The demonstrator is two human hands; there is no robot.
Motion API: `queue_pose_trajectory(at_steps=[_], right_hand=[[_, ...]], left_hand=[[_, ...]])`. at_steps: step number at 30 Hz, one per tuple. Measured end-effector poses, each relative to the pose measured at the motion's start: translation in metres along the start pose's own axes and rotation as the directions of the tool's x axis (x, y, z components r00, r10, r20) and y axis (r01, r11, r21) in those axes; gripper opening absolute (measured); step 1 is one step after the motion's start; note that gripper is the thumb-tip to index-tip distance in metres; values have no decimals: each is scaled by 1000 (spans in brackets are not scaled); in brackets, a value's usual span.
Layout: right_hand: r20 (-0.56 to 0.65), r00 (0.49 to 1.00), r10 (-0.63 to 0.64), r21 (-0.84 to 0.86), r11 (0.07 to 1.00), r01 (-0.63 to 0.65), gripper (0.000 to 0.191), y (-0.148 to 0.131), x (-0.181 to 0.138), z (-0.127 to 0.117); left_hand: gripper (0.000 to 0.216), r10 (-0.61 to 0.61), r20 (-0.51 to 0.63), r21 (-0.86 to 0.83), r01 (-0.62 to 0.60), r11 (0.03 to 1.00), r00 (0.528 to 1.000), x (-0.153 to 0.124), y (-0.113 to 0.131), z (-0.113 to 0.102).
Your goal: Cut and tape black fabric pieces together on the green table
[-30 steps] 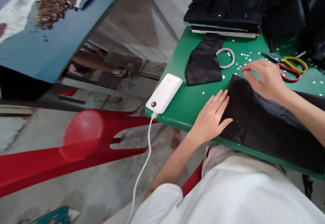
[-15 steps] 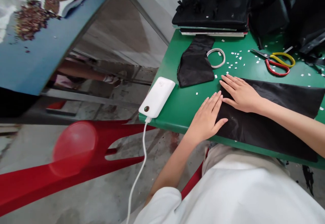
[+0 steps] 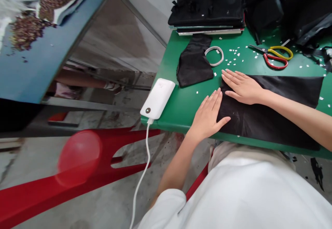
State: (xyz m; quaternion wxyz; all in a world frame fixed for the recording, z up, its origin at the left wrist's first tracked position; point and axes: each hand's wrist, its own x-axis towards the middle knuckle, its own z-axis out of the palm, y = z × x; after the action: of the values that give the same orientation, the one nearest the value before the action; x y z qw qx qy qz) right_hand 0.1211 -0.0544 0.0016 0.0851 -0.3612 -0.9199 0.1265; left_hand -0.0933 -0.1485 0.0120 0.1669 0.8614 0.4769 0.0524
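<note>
A flat piece of black cloth [image 3: 269,118] lies along the front of the green table [image 3: 171,118]. My right hand [image 3: 242,87] rests flat on its upper left part, fingers stretched out and pointing left. At the cloth's left edge lies my left hand [image 3: 209,115], palm down, fingers straight and thumb apart over the cloth. Beyond my hands are a smaller black cloth piece [image 3: 194,63], a roll of white tape [image 3: 214,56] and scissors [image 3: 275,56] with one yellow and one red handle. Neither hand grips anything.
A white power bank [image 3: 158,97] with a white cable [image 3: 145,166] sits at the table's left corner. Folded black cloth [image 3: 207,4] is stacked at the back. Small white scraps [image 3: 233,54] are scattered about. A red plastic chair [image 3: 103,153] and a blue table [image 3: 64,25] stand to the left.
My hands have drawn slightly apart, the right a little farther from me, leaving a gap between the fingertips. The whole view has shifted a little; the cloth still lies flat.
</note>
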Motion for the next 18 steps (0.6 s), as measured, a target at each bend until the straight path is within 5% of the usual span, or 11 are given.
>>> queue_pose_trajectory(at_steps=[7,13,18], right_hand=[[0,985,173,-36,984,-173,73,33,-70,-19],[-5,886,464,-149,875,-460,76,57,-145,-42],[-32,841,541,-136,831,-540,77,65,-168,-45]], left_hand=[[88,9,-13,-4,-9,1000,1000,-1,0,1],[84,20,-13,-10,-20,1000,1000,0,0,-4],[75,-37,-9,6,37,999,999,5,10,-14]])
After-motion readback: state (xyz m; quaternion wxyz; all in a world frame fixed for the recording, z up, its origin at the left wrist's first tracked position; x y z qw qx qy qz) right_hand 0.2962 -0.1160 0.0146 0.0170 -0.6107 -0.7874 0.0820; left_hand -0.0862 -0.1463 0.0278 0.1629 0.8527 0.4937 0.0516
